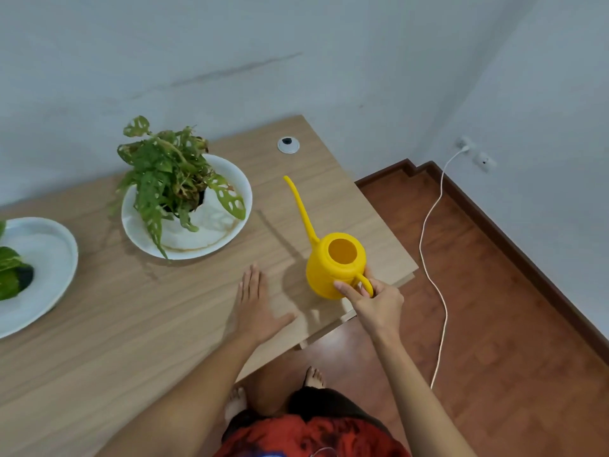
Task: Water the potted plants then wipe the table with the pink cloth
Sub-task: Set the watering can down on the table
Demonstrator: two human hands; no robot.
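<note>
- Yellow watering can [333, 268]: stands upright near the bench's [131, 324] right-hand corner, spout aimed toward the wall; its open mouth shows no visible water.
- Right hand [375, 301]: fingers [344, 288] closed around the can's loop handle.
- Left hand [257, 305]: flat on the bench, fingers spread, holding nothing.
- Advice: lift level, then tip slowly over the soil.
- Potted plant [171, 179]: sits in a stained white dish [230, 179]; a second plant [13, 272] in another dish [56, 245] at left.
- Pink cloth: not visible.

The walls [296, 44] are pale grey, with a faint dark streak on one. The floor [494, 308] is shiny red-brown wood with a dark strip along the wall. A white cord [431, 258] runs across the floor up to a wall plug [465, 145].
</note>
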